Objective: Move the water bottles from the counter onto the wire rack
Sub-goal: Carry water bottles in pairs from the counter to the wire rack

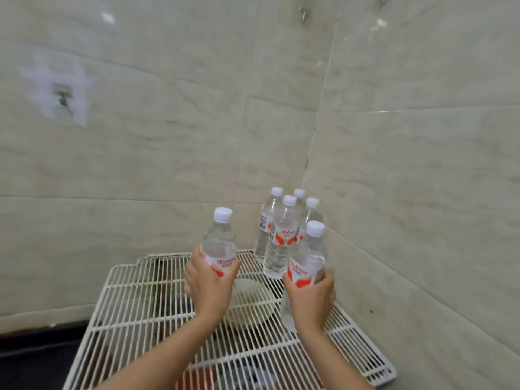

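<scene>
Bottles are clamped in both hands, one in the left hand (209,280), one in the right hand (311,294), above the wire rack (135,299). Four bottles (278,249) crowded at its far right corner could be toppled if either is set down too close.

Soft even light, tile glare (108,16), blurred and warped edges.

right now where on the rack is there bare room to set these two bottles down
The wire rack is bare along its left side and across the near edge, below both hands. The far right corner is crowded with four standing bottles against the tiled walls; the right hand holds its bottle close beside them.
</scene>
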{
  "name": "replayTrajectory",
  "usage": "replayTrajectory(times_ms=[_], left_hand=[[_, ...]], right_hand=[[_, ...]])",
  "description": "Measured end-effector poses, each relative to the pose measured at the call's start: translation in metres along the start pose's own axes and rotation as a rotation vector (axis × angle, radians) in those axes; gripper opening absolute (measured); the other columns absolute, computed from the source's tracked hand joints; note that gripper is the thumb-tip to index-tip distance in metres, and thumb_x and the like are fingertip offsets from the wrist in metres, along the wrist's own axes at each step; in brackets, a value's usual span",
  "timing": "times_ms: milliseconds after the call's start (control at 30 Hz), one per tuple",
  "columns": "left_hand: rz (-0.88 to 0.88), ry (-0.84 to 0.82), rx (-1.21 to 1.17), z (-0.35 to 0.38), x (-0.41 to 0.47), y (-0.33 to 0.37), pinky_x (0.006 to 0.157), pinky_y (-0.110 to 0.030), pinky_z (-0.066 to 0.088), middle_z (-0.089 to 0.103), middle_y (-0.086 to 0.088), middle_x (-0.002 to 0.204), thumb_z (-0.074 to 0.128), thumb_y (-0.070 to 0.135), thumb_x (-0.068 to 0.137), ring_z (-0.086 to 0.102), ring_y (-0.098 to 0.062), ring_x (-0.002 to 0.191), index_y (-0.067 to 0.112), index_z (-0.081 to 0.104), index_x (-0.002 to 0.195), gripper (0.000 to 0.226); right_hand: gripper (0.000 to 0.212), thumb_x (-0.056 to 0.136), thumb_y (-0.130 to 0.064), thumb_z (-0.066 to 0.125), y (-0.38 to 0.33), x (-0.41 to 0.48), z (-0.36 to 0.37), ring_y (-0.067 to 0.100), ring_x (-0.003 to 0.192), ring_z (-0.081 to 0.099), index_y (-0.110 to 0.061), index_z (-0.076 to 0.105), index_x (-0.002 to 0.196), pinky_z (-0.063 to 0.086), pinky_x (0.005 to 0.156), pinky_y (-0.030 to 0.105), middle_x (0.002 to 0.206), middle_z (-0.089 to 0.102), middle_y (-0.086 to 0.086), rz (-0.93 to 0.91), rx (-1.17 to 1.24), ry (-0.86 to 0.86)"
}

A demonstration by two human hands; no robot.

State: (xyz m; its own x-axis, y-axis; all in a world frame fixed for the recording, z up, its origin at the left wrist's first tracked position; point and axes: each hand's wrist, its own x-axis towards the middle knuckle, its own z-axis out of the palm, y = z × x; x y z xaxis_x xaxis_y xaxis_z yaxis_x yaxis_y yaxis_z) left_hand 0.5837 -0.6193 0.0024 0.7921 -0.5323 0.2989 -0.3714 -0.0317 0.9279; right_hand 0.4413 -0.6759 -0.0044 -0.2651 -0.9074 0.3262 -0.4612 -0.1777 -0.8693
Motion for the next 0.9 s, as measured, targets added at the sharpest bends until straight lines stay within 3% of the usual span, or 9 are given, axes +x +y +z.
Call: replayTrajectory(times_ms=[100,167,233,300,367,500,667,800,900], left_hand=[[0.016,-0.076,0.022,-0.006,0.006,-0.005,0.11,-0.055,0.026,0.032,-0.013,0.141,0.07,0.046,0.07,0.03,-0.029,0.132,0.017,0.018,0.141,0.093],[0.027,-0.237,-0.126,-0.021,0.014,-0.011,0.105,-0.055,0.034,0.039,-0.013,0.134,0.074,0.041,0.064,0.04,-0.03,0.126,0.021,0.028,0.136,0.088],[-0.012,-0.472,-0.297,-0.044,0.03,-0.02,0.099,-0.048,0.042,0.049,-0.014,0.127,0.069,0.027,0.056,0.051,-0.029,0.115,0.021,0.032,0.133,0.086],[-0.064,-0.728,-0.379,-0.062,0.051,-0.029,0.092,-0.04,0.048,0.052,-0.013,0.127,0.071,0.019,0.052,0.056,-0.027,0.111,0.019,0.029,0.138,0.096],[-0.13,-0.943,-0.409,-0.065,0.066,-0.034,0.088,-0.036,0.052,0.053,-0.012,0.129,0.083,0.021,0.043,0.058,-0.026,0.112,0.024,0.031,0.137,0.108],[-0.159,-1.105,-0.356,-0.05,0.072,-0.022,0.082,-0.028,0.054,0.069,-0.008,0.107,0.088,0.025,0.038,0.065,-0.024,0.104,0.011,0.048,0.118,0.091],[-0.006,-0.929,-0.187,-0.037,0.057,-0.009,0.075,-0.022,0.054,0.069,-0.003,0.1,0.086,0.046,0.032,0.068,-0.011,0.09,0.014,0.06,0.105,0.083],[-0.02,-0.544,-0.241,-0.011,0.032,-0.008,0.088,-0.044,0.052,0.068,-0.006,0.1,0.084,0.021,0.053,0.067,-0.022,0.092,0.014,0.054,0.11,0.065],[-0.04,-0.349,-0.265,0.009,0.016,-0.003,0.087,-0.044,0.051,0.064,-0.008,0.104,0.081,0.014,0.059,0.064,-0.024,0.093,0.014,0.049,0.11,0.06]], right_hand=[[0.086,0.066,-0.041,0.077,0.014,0.008,-0.003,0.031,0.115,0.046,-0.004,0.034,0.131,0.042,0.096,0.041,0.126,0.046,0.017,-0.02,0.004,-0.117],[0.081,0.067,-0.041,0.074,0.025,0.02,-0.013,0.029,0.118,0.045,-0.012,0.035,0.132,0.041,0.1,0.046,0.128,0.043,0.012,-0.045,0.078,-0.267],[0.076,0.06,-0.042,0.071,0.033,0.037,-0.031,0.021,0.116,0.049,-0.025,0.038,0.127,0.041,0.101,0.047,0.126,0.049,0.003,-0.046,0.221,-0.541],[0.079,0.052,-0.035,0.071,0.034,0.055,-0.047,0.011,0.107,0.055,-0.035,0.038,0.124,0.045,0.092,0.038,0.118,0.057,-0.012,-0.025,0.332,-0.844],[0.083,0.046,-0.021,0.07,0.031,0.071,-0.052,0.012,0.099,0.058,-0.032,0.042,0.124,0.045,0.08,0.032,0.108,0.063,-0.013,0.004,0.355,-1.004],[0.077,0.052,0.009,0.059,0.022,0.091,-0.04,0.024,0.101,0.06,-0.011,0.044,0.125,0.046,0.093,0.038,0.106,0.065,0.008,0.141,0.389,-1.156],[0.078,0.046,0.005,0.074,0.019,0.093,-0.037,0.025,0.105,0.063,-0.01,0.052,0.119,0.048,0.096,0.038,0.107,0.068,0.009,0.034,0.251,-1.21],[0.052,0.063,0.002,0.076,0.018,0.064,-0.032,0.011,0.091,0.064,-0.022,0.054,0.104,0.051,0.078,0.022,0.094,0.066,-0.008,-0.078,0.198,-0.871],[0.056,0.063,-0.015,0.08,0.02,0.062,-0.017,0.016,0.092,0.063,-0.021,0.05,0.11,0.053,0.078,0.03,0.103,0.063,-0.004,-0.041,0.206,-0.527]])
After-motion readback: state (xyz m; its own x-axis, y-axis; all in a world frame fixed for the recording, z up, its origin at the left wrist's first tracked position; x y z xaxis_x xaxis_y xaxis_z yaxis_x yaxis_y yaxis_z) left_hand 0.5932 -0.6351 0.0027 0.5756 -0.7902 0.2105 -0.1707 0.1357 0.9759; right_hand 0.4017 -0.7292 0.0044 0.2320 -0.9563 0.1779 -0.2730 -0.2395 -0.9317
